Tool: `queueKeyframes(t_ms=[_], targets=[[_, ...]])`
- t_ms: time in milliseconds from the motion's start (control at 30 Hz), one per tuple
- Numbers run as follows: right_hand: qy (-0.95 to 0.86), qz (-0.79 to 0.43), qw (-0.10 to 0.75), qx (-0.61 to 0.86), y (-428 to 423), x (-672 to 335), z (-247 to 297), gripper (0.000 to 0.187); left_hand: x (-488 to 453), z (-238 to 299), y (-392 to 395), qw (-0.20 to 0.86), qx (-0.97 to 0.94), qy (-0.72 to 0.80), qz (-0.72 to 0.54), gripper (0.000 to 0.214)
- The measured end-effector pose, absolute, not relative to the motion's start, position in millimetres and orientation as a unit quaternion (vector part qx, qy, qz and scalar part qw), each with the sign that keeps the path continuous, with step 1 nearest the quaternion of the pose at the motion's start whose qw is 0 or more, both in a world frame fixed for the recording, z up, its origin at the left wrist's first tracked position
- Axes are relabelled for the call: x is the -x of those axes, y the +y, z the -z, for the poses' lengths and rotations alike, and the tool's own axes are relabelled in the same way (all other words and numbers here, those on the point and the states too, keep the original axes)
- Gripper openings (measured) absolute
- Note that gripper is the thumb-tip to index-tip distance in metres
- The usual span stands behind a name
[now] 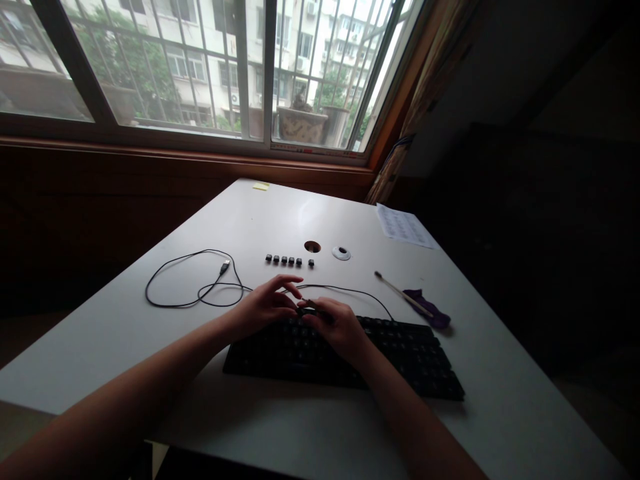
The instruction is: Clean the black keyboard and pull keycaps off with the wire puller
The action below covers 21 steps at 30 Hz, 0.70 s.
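A black keyboard (400,360) lies on the white table (280,220) in front of me. Both hands meet over its top left part. My left hand (265,307) rests there with its fingers stretched toward the right hand. My right hand (335,323) is curled, pinching a small dark object against the keys; I cannot make out what it is. Several loose black keycaps (290,261) sit in a row behind the keyboard. The keyboard's black cable (195,287) loops across the table to the left and ends in a USB plug (225,267).
Behind the keycaps are a round cable hole (313,246) and its white cover ring (341,253). A thin brush (403,293) and a purple cloth (430,310) lie at the right. A printed sheet (404,227) and a yellow note (261,186) lie farther back, under the barred window.
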State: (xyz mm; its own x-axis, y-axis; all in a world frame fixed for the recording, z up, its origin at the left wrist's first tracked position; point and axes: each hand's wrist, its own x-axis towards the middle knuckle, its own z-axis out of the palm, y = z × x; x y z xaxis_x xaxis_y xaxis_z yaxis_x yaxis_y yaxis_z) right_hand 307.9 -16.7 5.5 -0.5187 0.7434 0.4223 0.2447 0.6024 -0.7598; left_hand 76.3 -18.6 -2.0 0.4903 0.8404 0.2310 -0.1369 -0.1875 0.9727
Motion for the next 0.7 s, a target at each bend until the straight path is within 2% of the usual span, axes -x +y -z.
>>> queueKeyframes(t_ms=[300,700], targets=[[-0.815,-0.262,0.397,0.332,-15,-308,2,0.020,-78,5,-13,0.552,-0.660,0.308,-0.407,0.037],[-0.827,-0.224,0.412,0.312,-17,-305,6,0.019,-77,-3,-15,0.571,-0.641,0.332,-0.391,0.039]])
